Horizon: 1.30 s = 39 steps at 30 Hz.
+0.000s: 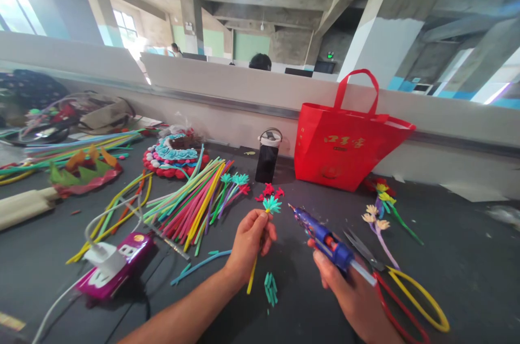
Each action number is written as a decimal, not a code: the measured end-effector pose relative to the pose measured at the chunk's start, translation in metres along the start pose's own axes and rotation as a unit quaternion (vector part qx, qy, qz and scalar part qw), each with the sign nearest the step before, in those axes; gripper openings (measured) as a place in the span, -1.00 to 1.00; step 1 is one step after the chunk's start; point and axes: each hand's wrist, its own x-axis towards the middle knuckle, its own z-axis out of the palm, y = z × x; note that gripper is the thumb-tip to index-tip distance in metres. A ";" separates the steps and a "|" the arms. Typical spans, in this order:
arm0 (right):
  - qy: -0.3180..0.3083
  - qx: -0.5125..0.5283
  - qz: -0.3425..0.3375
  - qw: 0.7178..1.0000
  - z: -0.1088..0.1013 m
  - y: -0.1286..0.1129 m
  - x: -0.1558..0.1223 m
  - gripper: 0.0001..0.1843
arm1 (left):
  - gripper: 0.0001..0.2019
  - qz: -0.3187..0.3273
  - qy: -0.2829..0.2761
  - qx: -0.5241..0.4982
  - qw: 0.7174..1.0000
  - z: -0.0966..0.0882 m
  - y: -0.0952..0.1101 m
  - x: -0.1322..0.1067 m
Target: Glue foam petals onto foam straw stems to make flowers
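My left hand (249, 244) is closed round a yellow stem (252, 279) topped with a small teal foam flower (271, 204), held upright above the dark table (447, 279). My right hand (353, 295) grips a blue glue gun (325, 238), its nozzle pointing up-left toward the flower, a short gap between them. A bundle of coloured foam sticks (195, 200) lies left of my left hand. Loose teal foam pieces (270, 287) lie between my hands.
Yellow-and-red-handled scissors (398, 284) lie beside my right hand. A red tote bag (345, 141) and a black bottle (267, 157) stand at the back wall. Finished flowers (382, 208) lie at right, red flower heads (270, 190) in the middle. A magenta power block (117, 265) with white cable sits at left.
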 end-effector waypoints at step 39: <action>-0.007 -0.024 -0.136 0.990 0.019 -0.019 0.009 -0.65 | -0.68 0.006 -0.012 0.056 0.998 0.010 0.004 -0.009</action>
